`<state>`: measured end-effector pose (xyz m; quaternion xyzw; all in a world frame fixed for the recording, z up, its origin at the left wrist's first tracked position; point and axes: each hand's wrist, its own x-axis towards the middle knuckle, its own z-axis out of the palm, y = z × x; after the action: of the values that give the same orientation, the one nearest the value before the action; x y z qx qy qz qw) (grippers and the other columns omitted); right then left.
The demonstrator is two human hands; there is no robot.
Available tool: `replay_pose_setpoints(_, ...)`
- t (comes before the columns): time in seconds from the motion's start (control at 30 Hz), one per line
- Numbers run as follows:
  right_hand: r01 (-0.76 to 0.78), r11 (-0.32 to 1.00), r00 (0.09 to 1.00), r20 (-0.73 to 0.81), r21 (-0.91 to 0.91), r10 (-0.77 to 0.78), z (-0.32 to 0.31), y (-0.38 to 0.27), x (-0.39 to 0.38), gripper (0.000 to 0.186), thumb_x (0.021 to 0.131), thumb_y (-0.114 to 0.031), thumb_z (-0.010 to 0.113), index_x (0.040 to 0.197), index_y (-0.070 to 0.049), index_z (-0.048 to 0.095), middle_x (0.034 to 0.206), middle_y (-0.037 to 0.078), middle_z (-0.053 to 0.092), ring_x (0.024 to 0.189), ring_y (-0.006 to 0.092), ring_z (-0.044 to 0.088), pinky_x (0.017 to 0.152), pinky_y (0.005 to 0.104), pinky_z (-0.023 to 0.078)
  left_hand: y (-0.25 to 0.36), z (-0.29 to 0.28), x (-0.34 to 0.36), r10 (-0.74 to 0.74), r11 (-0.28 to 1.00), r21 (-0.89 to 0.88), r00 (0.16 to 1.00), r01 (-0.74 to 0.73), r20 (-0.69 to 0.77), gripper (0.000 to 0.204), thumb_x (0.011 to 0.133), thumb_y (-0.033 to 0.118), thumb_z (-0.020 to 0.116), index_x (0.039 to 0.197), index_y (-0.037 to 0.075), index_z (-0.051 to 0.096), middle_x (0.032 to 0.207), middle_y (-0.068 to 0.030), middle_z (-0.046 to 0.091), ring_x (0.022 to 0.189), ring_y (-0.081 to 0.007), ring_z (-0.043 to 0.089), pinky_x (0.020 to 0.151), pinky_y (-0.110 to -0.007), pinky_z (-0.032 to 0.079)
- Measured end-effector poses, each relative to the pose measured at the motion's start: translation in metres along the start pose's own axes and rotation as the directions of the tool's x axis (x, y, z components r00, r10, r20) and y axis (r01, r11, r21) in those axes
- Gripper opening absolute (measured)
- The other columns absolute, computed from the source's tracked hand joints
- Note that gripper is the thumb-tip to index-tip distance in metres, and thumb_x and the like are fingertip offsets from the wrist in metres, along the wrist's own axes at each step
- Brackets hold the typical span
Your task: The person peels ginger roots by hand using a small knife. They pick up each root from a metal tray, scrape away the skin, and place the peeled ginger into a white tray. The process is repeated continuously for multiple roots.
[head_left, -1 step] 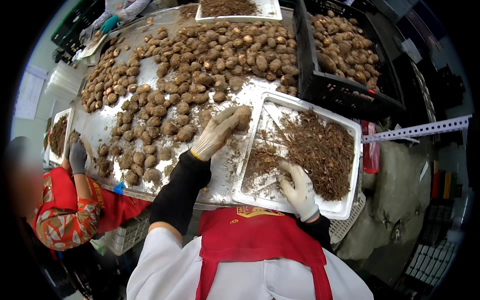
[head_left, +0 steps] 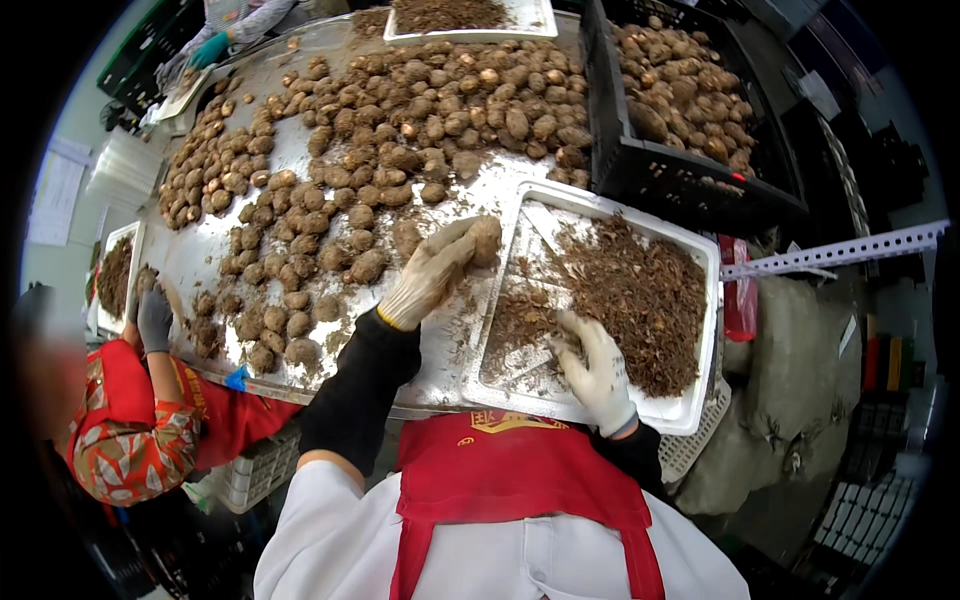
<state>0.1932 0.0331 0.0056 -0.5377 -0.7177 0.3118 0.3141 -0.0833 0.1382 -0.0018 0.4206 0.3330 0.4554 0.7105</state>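
Observation:
My left hand (head_left: 437,271), in a soiled white knit glove, is closed around a brown, hairy taro (head_left: 485,241). It holds the taro up by the left rim of a white foam tray (head_left: 712,330). My right hand (head_left: 597,372), also gloved, hovers over the tray's near part. Its fingers are loosely bent and apart, with no object visible in them. Dry brown fibre scraps (head_left: 640,300) lie heaped in the tray, mostly on its right side. Many loose taros (head_left: 400,160) spread over the metal table (head_left: 290,145) left of and beyond my hands.
A black crate (head_left: 700,195) full of taros stands beyond the tray. Another foam tray (head_left: 480,36) of scraps sits at the far edge. A co-worker's gloved hand (head_left: 155,315) is at the left; another's teal glove (head_left: 210,48) is far left. A perforated metal bar (head_left: 840,250) juts out at right.
My right hand has shifted slightly left and away from me over the tray. The left hand still holds the taro in about the same place.

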Motion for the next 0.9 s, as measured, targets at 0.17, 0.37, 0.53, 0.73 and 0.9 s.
replay_pose_setpoints(0.17,0.071,0.993,0.991,-0.116,0.091,-0.061,-0.016,-0.024,0.036,0.052,0.09,-0.017,0.07,0.135,0.004,0.056,0.12,0.022,0.063,0.11,0.032,0.067,0.095,0.0394,0.053,-0.003,0.054,-0.033,-0.046,0.982,-0.181,0.996,0.06,0.081,0.053,0.106,0.031,0.053,0.144,-0.005,0.048,0.13,-0.0138,0.063,0.114,-0.0186,0.063,0.095,-0.03,0.053)
replay_pose_setpoints(0.37,0.169,0.94,0.985,-0.092,0.297,-0.148,-0.008,-0.019,0.043,0.045,0.09,-0.021,0.069,0.13,0.0,0.064,0.121,0.02,0.065,0.111,0.033,0.065,0.098,0.0387,0.051,-0.015,0.081,-0.049,-0.188,0.981,-0.03,0.98,0.19,0.064,0.05,0.104,0.028,0.057,0.144,0.0,0.049,0.13,-0.0122,0.063,0.116,-0.0183,0.063,0.098,-0.032,0.052)
replay_pose_setpoints(0.53,0.097,0.894,0.983,-0.186,0.437,-0.016,0.0,-0.02,0.027,0.024,0.09,-0.003,0.067,0.113,-0.001,0.074,0.11,0.016,0.07,0.101,0.0284,0.069,0.089,0.0342,0.055,-0.022,0.091,-0.061,-0.164,0.985,-0.052,0.986,0.162,-0.024,0.045,0.104,0.025,0.055,0.142,0.001,0.051,0.122,-0.0092,0.065,0.109,-0.0165,0.064,0.09,-0.031,0.055)
replay_pose_setpoints(0.73,0.136,0.945,0.964,-0.261,0.298,-0.057,-0.002,-0.007,0.017,0.013,0.087,-0.002,0.066,0.1,-0.002,0.07,0.1,0.015,0.069,0.092,0.0327,0.069,0.08,0.0378,0.055,-0.034,0.107,-0.067,-0.229,0.955,-0.2,0.973,0.218,-0.033,0.046,0.105,0.027,0.054,0.141,-0.002,0.052,0.116,-0.0088,0.066,0.102,-0.0148,0.064,0.082,-0.028,0.055)
replay_pose_setpoints(0.9,0.029,0.968,0.965,-0.258,0.248,0.038,0.006,0.014,0.009,0.011,0.094,-0.007,0.062,0.1,0.001,0.068,0.093,0.015,0.068,0.087,0.0271,0.068,0.077,0.036,0.052,-0.061,0.106,-0.066,-0.314,0.858,-0.434,0.949,0.273,-0.024,0.042,0.106,0.026,0.049,0.135,-0.005,0.054,0.107,-0.0097,0.066,0.087,-0.0162,0.063,0.075,-0.029,0.054)
